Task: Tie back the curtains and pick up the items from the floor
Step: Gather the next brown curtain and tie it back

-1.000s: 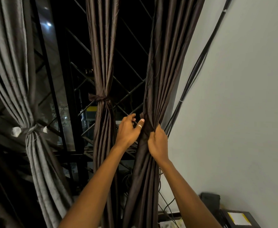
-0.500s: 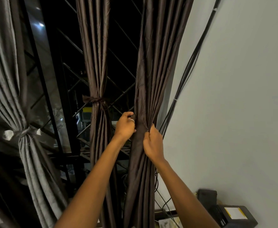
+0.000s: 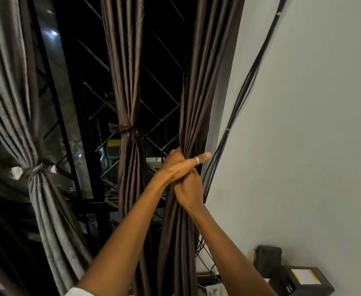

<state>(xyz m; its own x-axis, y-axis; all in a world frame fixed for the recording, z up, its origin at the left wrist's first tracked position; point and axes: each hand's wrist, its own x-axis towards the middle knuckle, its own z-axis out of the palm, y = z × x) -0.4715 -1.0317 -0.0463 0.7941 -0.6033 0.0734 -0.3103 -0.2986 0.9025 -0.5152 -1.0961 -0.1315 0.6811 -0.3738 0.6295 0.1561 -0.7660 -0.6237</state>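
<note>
Both hands bunch the right brown curtain point(image 3: 198, 92) at centre: the left hand point(image 3: 178, 165) wraps around it, and the right hand point(image 3: 189, 190) grips just below, touching the left. Toward nine o'clock hang the tied middle brown curtain point(image 3: 126, 82) and the tied grey curtain point(image 3: 8, 82).

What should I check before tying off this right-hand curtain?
1. Right curtain gathered into one bundle: ok.
2. Left hand gripping the bundle: ok.
3. Right hand gripping just below: ok.
4. Tie band within reach: cannot tell, none visible.
5. Wall cables outside the bundle: cannot tell, they run close beside it.
6. Middle curtain and grey curtain tied: ok.
</note>
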